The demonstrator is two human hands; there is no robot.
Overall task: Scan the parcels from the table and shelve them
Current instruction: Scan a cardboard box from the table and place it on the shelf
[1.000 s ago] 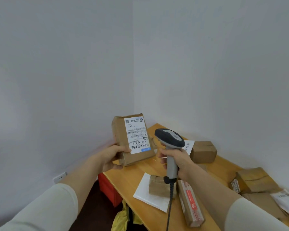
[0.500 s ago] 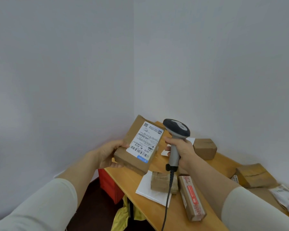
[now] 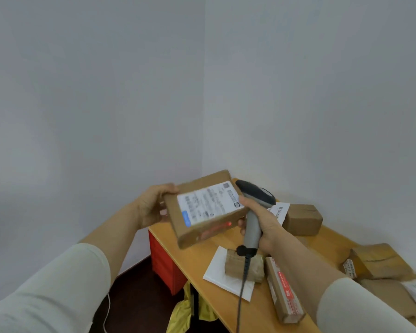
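The left hand (image 3: 153, 205) has its grip tight on the brown parcel (image 3: 205, 207), up over the tabletop (image 3: 197, 258). At the parcel's 3 o'clock, the right hand (image 3: 264, 221) wraps its grip round the scanner (image 3: 257, 194). A red light (image 3: 229, 223) dots the parcel.

Label (image 3: 209, 204) on parcel (image 3: 175, 213) blurred, unreadable; left hand (image 3: 151, 205) fingers mostly behind parcel; scanner cable (image 3: 241, 292) cut off at bottom edge.

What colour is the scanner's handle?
Light grey; the scanner shows best in the head view.
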